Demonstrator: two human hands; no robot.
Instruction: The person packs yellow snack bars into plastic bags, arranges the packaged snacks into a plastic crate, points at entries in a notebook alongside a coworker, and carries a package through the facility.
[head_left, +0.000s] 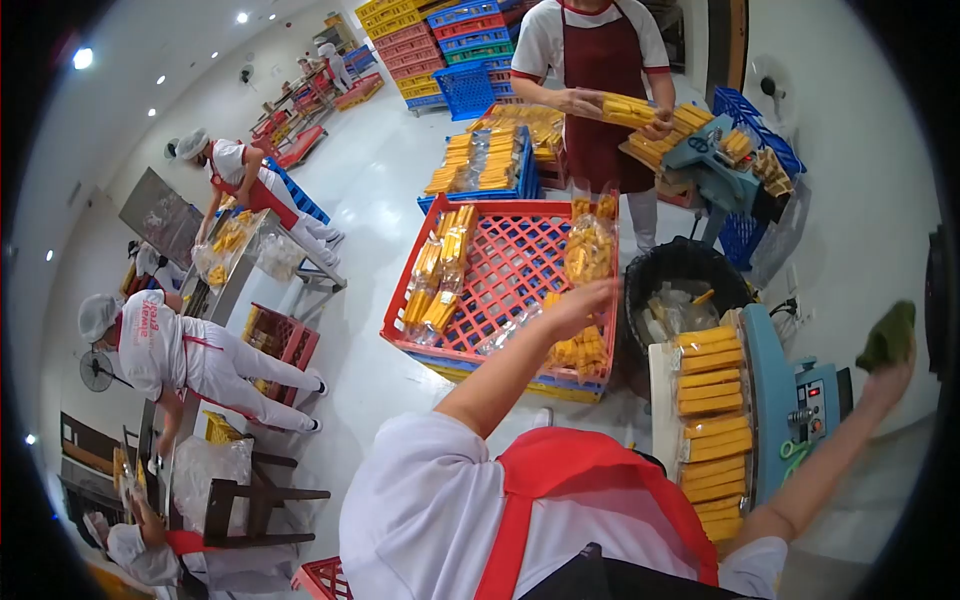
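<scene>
Two bare hands are at work, spread wide apart! Out to the right, the right hand (890, 372) has its fingers clamped on a dark green cloth (888, 335), held up clear beyond the blue-grey machine (770, 400). Over on the other side, the left hand (580, 308) reaches across the red crate (515, 250), above its near right corner, just beside the bagged yellow pieces (580, 350); whether those fingers are apart or closed on anything, I cannot tell from this angle. And look at the packs of yellow sticks (714, 450), lined up in clear plastic along the machine, with green-handled scissors (795, 455) beside its control panel (815, 400)! More long packs (440, 265) lie along the crate's left side. Between crate and machine stands a black-lined bin (690, 275), and across the way a co-worker (610, 70) in a maroon apron holds another yellow pack (628, 110) in both hands.
</scene>
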